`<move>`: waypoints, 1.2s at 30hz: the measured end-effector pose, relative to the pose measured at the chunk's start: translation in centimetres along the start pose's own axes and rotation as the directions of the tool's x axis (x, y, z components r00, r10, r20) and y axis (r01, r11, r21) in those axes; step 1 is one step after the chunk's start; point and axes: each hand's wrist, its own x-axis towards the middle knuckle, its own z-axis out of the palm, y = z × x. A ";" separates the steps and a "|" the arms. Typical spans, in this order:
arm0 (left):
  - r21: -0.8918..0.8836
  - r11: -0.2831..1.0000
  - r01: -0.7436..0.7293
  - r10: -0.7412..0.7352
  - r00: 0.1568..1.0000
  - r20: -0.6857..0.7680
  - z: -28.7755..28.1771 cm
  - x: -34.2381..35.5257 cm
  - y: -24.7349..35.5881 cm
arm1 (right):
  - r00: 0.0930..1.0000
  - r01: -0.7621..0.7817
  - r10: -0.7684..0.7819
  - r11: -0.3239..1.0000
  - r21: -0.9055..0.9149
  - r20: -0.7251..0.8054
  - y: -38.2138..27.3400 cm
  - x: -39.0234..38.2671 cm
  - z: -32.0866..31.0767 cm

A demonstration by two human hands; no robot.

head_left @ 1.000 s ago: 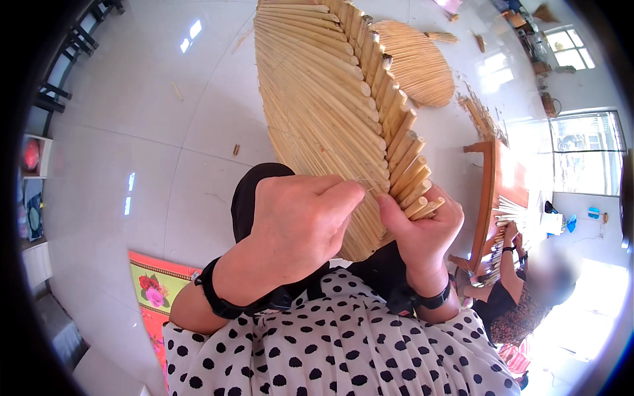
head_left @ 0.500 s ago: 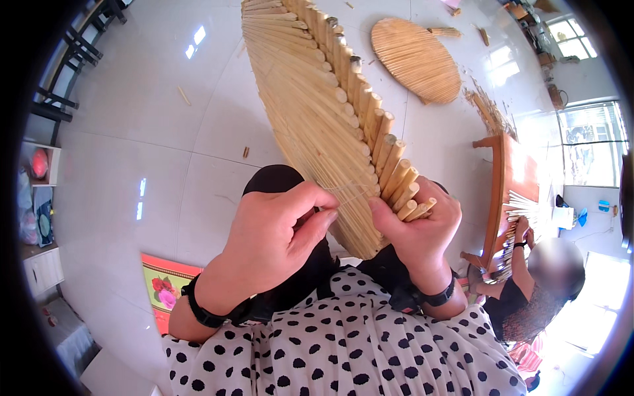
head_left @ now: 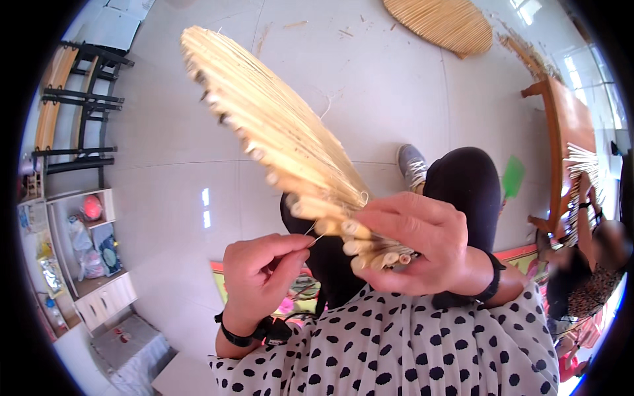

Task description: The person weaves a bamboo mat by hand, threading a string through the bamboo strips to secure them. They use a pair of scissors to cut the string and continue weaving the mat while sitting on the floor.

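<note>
A stiff mat of pale plant stalks (head_left: 277, 112), bound side by side, stands tilted in front of me. Its stepped row of cut stalk ends faces left and toward me. My right hand (head_left: 426, 244) is closed around its near end, with thumb and fingers on either side of the last stalks. Just left of those ends, my left hand (head_left: 261, 274) pinches a thin thread (head_left: 318, 239) that runs to the stalks. A small loop of thread (head_left: 363, 197) shows on top by my right fingers.
A finished-looking oval stalk mat (head_left: 442, 23) lies on the tiled floor (head_left: 172, 132), with stalk scraps nearby. Black-framed stools (head_left: 82, 99) and a shelf unit (head_left: 82, 231) stand at left. On the right, a person (head_left: 588, 264) handles stalks at a wooden table (head_left: 555, 132).
The mat has turned over, so its cut ends now face left instead of right. My right hand has turned with it. The left hand has moved lower, still pinching the thread. My view has shifted left.
</note>
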 end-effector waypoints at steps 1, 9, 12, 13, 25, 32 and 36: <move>0.007 1.000 -0.029 0.029 1.000 0.007 -0.1 -0.1 -0.4 | 1.000 -0.009 0.007 0.998 0.060 0.026 0.4 -0.5 0.0; 0.413 0.888 -0.203 0.203 0.978 0.045 -1.6 -2.1 -0.7 | 0.989 0.140 -0.147 0.938 0.317 -0.001 1.8 -1.7 2.4; 0.473 0.861 -0.189 0.195 0.980 0.036 -1.9 -3.3 -1.0 | 0.964 0.263 -0.263 0.927 0.269 -0.035 1.8 -1.8 2.9; 0.481 0.859 -0.175 0.184 0.982 0.029 -2.1 -3.6 -1.1 | 0.964 0.264 -0.261 0.931 0.251 -0.047 1.6 -1.9 3.0; 0.531 0.843 -0.087 0.116 0.993 -0.021 -2.2 -7.5 -1.7 | 0.999 0.048 -0.041 0.885 0.463 -0.026 0.6 -1.4 3.2; 0.541 0.837 -0.081 0.116 0.993 -0.030 -1.9 -8.0 -1.8 | 0.994 0.112 -0.094 0.859 0.499 -0.062 1.0 -1.6 3.3; 0.547 0.834 -0.079 0.115 0.993 -0.032 -1.8 -8.3 -2.1 | 0.995 0.102 -0.080 0.864 0.493 -0.066 1.1 -1.7 3.2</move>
